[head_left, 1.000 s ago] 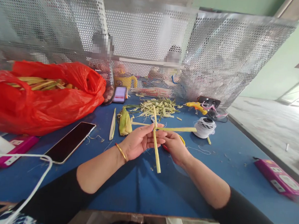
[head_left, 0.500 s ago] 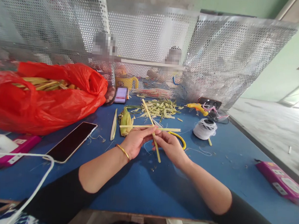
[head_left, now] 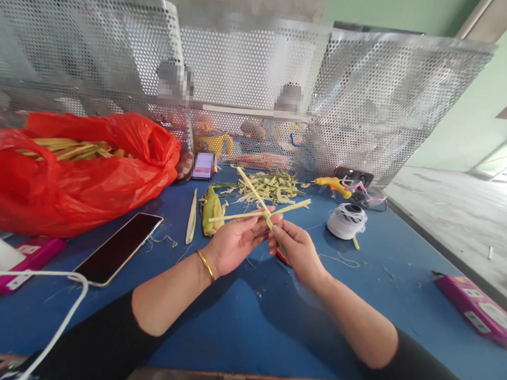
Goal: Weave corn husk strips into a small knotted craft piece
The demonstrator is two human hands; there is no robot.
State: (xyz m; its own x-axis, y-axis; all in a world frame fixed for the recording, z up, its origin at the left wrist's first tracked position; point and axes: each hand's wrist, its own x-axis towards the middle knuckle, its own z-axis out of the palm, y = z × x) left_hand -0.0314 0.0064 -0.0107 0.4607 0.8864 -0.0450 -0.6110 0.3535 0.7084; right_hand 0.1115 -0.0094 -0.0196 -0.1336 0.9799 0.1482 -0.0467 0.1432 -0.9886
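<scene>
— What do we hold?
— Two leaf strips, crossed, above the middle of the counter. Our left hand and right hand meet at the crossing, fingers pinched shut on both strips.
— And around them?
— Scraps by the far edge, a spool to their right, and a red bag at the far left corner.

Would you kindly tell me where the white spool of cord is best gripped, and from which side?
Grip the white spool of cord across its round outer wall, coming from above: it stands on its flat end on the blue table, hole upward. The right hand is nearest but holds leaf strips.
</scene>
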